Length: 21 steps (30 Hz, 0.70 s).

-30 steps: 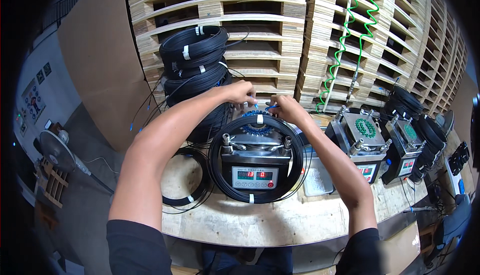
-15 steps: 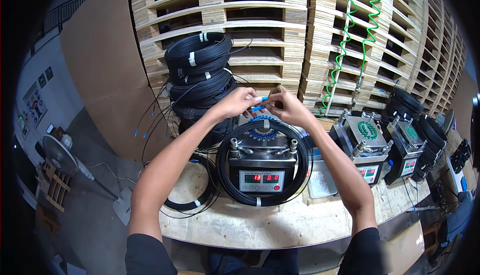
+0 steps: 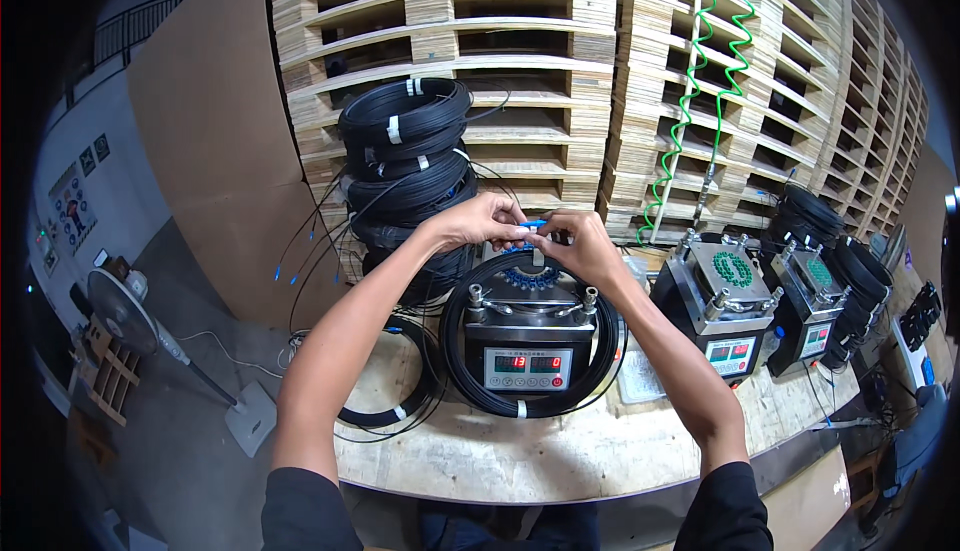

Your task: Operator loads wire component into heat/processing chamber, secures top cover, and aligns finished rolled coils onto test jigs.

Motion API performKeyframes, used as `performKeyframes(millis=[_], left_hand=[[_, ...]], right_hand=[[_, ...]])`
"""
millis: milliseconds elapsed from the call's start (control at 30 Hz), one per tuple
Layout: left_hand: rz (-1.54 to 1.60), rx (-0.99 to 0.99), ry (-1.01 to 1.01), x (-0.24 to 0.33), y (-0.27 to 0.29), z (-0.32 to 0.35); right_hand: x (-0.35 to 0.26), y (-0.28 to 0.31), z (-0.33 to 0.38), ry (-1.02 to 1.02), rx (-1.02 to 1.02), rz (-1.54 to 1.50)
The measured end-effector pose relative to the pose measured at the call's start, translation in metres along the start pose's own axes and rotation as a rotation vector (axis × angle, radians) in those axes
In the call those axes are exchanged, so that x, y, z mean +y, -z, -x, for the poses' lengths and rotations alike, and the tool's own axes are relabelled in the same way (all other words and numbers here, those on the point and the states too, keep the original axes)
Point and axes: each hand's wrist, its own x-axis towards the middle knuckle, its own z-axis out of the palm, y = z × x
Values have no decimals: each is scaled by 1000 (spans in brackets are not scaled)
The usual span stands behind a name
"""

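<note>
Both hands meet above the far side of a metal bench machine (image 3: 530,333) with a lit red display. My left hand (image 3: 478,221) is closed, thumb and fingers pinching at a small blue cable connector (image 3: 534,223). My right hand (image 3: 578,243) pinches at the same spot from the other side, fingertips close to the left ones. Exactly which part each hand grips is partly hidden by the fingers. A black cable coil (image 3: 452,346) hangs around the machine's front. On the machine's top, just below the hands, sits a ring of blue connectors (image 3: 530,279).
A tall stack of black cable coils (image 3: 400,131) stands behind at left; another coil (image 3: 425,391) lies on the wooden table (image 3: 440,466). Two similar machines with green rings (image 3: 733,269) stand at right. Wooden pallets (image 3: 520,51) rise behind. A fan (image 3: 125,306) stands on the floor.
Both hands have come lower, toward the machine's top, and their fingertips are closer together. The blue piece between them is less exposed. The whole view has shifted slightly.
</note>
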Motion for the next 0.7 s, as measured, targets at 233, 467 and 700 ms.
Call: performKeyframes(millis=[233, 467, 700], left_hand=[[-140, -16, -57, -1, 4, 6], [-169, 72, -50, -33, 6, 20], [95, 374, -73, -73, -15, 37]], right_hand=[[9, 11, -14, 27, -10, -168], [45, 20, 11, -98, -147, -88], [70, 11, 37, -162, -145, -154]])
